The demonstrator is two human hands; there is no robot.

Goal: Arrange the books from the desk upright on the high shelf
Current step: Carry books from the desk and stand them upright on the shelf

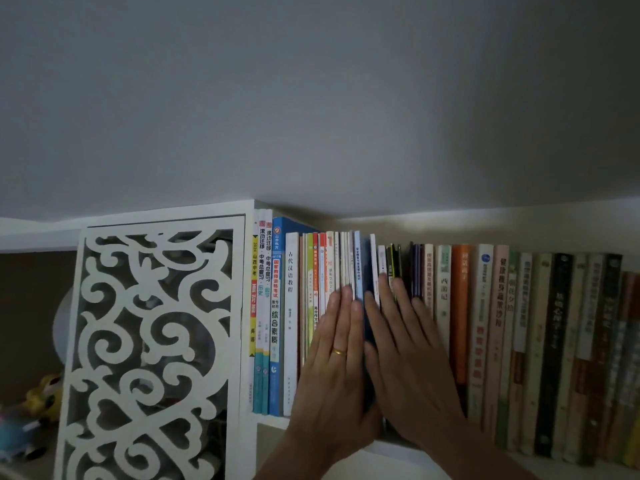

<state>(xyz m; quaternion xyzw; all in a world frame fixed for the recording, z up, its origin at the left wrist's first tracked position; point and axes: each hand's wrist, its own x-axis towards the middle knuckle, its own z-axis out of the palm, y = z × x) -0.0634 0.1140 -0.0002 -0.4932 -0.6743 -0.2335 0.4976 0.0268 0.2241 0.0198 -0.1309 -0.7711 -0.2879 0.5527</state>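
I see both hands flat on the row of books (464, 317), which stands upright on the high shelf (273, 421). Left hand (334, 368) and right hand (408, 362) lie side by side w/ fingers straight, pressing spines, gripping nothing. Between them sits a dark blue book (369, 327), approx. mid-row, nearer the shelf's left end. Left hand wears a gold ring (339, 351). A white fretwork panel (152, 348) adjoins the shelf's left end; grey wall (311, 98) above. Dim light, so titles on the right are prob. unreadable.
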